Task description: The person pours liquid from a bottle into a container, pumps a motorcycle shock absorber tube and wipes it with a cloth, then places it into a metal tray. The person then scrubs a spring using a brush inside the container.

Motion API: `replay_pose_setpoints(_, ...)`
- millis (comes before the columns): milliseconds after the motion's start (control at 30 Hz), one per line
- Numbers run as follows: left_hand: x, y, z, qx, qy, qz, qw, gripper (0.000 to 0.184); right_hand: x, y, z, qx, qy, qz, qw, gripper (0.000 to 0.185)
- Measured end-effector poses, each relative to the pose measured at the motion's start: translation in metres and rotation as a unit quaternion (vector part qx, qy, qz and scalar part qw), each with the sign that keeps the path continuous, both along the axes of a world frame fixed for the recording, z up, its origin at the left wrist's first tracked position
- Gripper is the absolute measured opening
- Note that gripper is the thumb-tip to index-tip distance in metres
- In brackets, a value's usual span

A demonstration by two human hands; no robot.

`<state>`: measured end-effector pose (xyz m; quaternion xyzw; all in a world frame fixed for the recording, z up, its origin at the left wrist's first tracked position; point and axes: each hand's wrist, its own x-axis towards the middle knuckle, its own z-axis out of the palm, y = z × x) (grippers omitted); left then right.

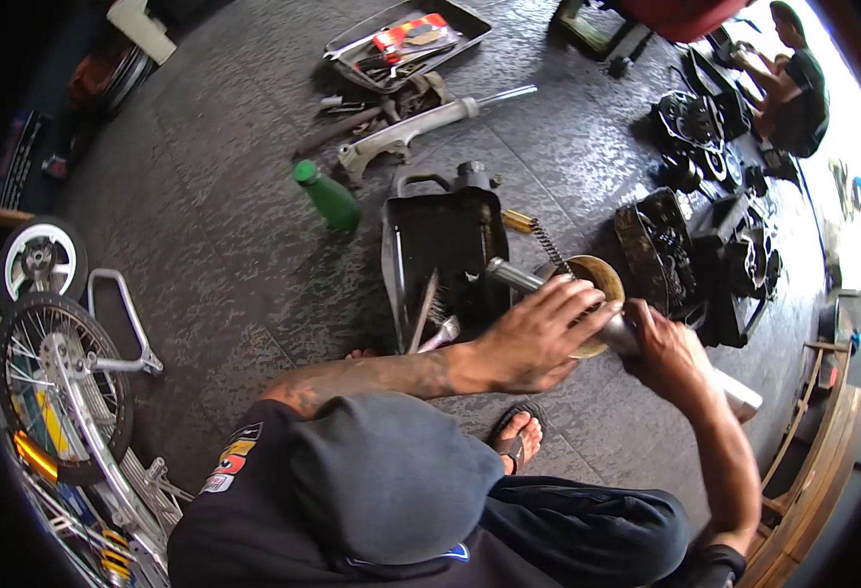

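In the middle right, my right hand (670, 348) wraps around the thicker part of a motorcycle fork leg (516, 275), whose pale lower end shows beyond my wrist. My left hand (548, 333) closes over the slimmer tube part, its fingers partly hiding the grip. Below the leg is a round tan container (602, 271), mostly covered by my hands. From its rim rises a dark coil spring (550, 245). A gold tube (518, 221) lies just behind. Left of my hands sits a cut-open jerrycan (447, 208) holding a brush (437, 311) and dark liquid.
A green bottle (328, 199) stands beyond the jerrycan. Another fork leg (420, 127) and a tool tray (469, 49) lie farther off. Greasy engine parts (690, 122) and a crouching person (793, 88) are at the right. Wheels (63, 372) stand left, a wooden bench (822, 475) right.
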<state>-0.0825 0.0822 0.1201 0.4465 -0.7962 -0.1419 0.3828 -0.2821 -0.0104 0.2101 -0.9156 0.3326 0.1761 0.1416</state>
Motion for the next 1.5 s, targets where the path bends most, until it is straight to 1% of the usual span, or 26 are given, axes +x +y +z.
replay_pose_setpoints(33, -0.004, -0.005, -0.005, 0.001, 0.049, 0.022, 0.999, 0.079, 0.027, -0.005, 0.012, -0.022, 0.065, 0.032, 0.997, 0.058)
replay_pose_setpoints(133, 0.008, -0.026, -0.014, 0.042, 0.179, 0.096, 0.978, 0.076, 0.086, -0.020, 0.023, -0.110, 0.117, 0.187, 0.969, 0.047)
replay_pose_setpoints(200, 0.020, -0.036, -0.014, 0.093, 0.254, 0.143, 0.952, 0.075, 0.122, -0.024, 0.026, -0.151, 0.158, 0.259, 0.941, 0.032)
replay_pose_setpoints(233, 0.022, -0.040, -0.018, 0.092, 0.259, 0.149, 0.950, 0.075, 0.136, -0.026, 0.024, -0.163, 0.157, 0.278, 0.934, 0.031)
replay_pose_setpoints(267, 0.023, -0.044, -0.027, 0.157, 0.245, 0.161, 0.943, 0.065, 0.149, -0.026, 0.022, -0.174, 0.157, 0.297, 0.926, 0.030)
replay_pose_setpoints(333, 0.035, -0.049, -0.043, 0.221, 0.239, 0.179, 0.928, 0.056, 0.172, -0.018, 0.023, -0.188, 0.168, 0.319, 0.914, 0.032)
replay_pose_setpoints(400, 0.041, -0.048, -0.059, 0.036, 0.342, 0.164, 0.925, 0.033, 0.187, -0.005, 0.037, -0.189, 0.149, 0.335, 0.911, 0.041)
replay_pose_setpoints(433, 0.044, -0.052, -0.063, 0.044, 0.341, 0.192, 0.919, 0.020, 0.194, 0.002, 0.056, -0.182, 0.121, 0.335, 0.916, 0.048)
replay_pose_setpoints(500, 0.056, -0.050, -0.068, 0.037, 0.355, 0.212, 0.910, 0.020, 0.210, 0.020, 0.100, -0.095, -0.002, 0.276, 0.956, 0.056)
replay_pose_setpoints(567, 0.058, -0.052, -0.076, 0.025, 0.368, 0.250, 0.895, 0.021, 0.200, 0.020, 0.128, -0.161, -0.178, 0.213, 0.947, 0.045)
replay_pose_setpoints(633, 0.061, -0.052, -0.077, 0.023, 0.385, 0.254, 0.887, 0.022, 0.163, -0.004, 0.122, -0.305, -0.361, 0.010, 0.881, 0.038)
replay_pose_setpoints(667, 0.061, -0.053, -0.077, 0.019, 0.398, 0.257, 0.881, 0.022, 0.153, -0.019, 0.113, -0.319, -0.406, -0.054, 0.855, 0.037)
replay_pose_setpoints(733, 0.064, -0.052, -0.077, 0.021, 0.393, 0.254, 0.884, 0.023, 0.158, -0.036, 0.092, -0.202, -0.421, -0.022, 0.884, 0.043)
replay_pose_setpoints(833, 0.067, -0.051, -0.082, 0.028, 0.385, 0.259, 0.885, 0.024, 0.179, -0.024, 0.076, -0.007, -0.478, -0.079, 0.875, 0.049)
replay_pose_setpoints(867, 0.067, -0.050, -0.084, 0.031, 0.384, 0.265, 0.884, 0.024, 0.184, -0.019, 0.077, -0.003, -0.475, -0.079, 0.876, 0.049)
replay_pose_setpoints(967, 0.068, -0.050, -0.092, 0.010, 0.353, 0.307, 0.884, 0.021, 0.200, -0.012, 0.082, -0.048, -0.340, -0.028, 0.939, 0.043)
replay_pose_setpoints(1000, 0.069, -0.048, -0.091, 0.013, 0.354, 0.311, 0.882, 0.021, 0.202, -0.010, 0.080, -0.044, -0.338, -0.027, 0.940, 0.043)
replay_pose_setpoints(1067, 0.072, -0.044, -0.089, 0.042, 0.338, 0.301, 0.891, 0.022, 0.204, -0.004, 0.073, -0.086, -0.378, -0.181, 0.904, 0.029)
replay_pose_setpoints(1100, 0.075, -0.044, -0.077, 0.047, 0.338, 0.304, 0.889, 0.022, 0.212, -0.001, 0.064, -0.122, -0.428, -0.160, 0.881, 0.033)
replay_pose_setpoints(1133, 0.081, -0.046, -0.059, -0.035, 0.336, 0.311, 0.888, 0.024, 0.214, 0.002, 0.061, -0.118, -0.427, -0.160, 0.882, 0.033)
replay_pose_setpoints(1200, 0.082, -0.046, -0.043, -0.108, 0.331, 0.316, 0.883, 0.027, 0.212, 0.012, 0.059, -0.106, -0.459, -0.098, 0.877, 0.037)
replay_pose_setpoints(1267, 0.079, -0.046, -0.038, -0.006, 0.424, 0.182, 0.887, 0.032, 0.215, 0.018, 0.056, -0.104, -0.440, -0.102, 0.886, 0.036)
replay_pose_setpoints(1300, 0.076, -0.052, -0.041, -0.050, 0.394, 0.219, 0.891, 0.032, 0.218, 0.019, 0.055, -0.107, -0.453, -0.140, 0.874, 0.036)
replay_pose_setpoints(1333, 0.073, -0.053, -0.043, -0.049, 0.394, 0.216, 0.892, 0.032, 0.219, 0.018, 0.055, -0.114, -0.467, -0.177, 0.859, 0.037)
replay_pose_setpoints(1433, 0.071, -0.054, -0.045, -0.057, 0.392, 0.210, 0.894, 0.031, 0.211, 0.013, 0.058, -0.103, -0.471, -0.131, 0.866, 0.044)
replay_pose_setpoints(1500, 0.072, -0.054, -0.045, -0.056, 0.399, 0.199, 0.893, 0.032, 0.211, 0.015, 0.056, -0.099, -0.459, -0.148, 0.871, 0.042)
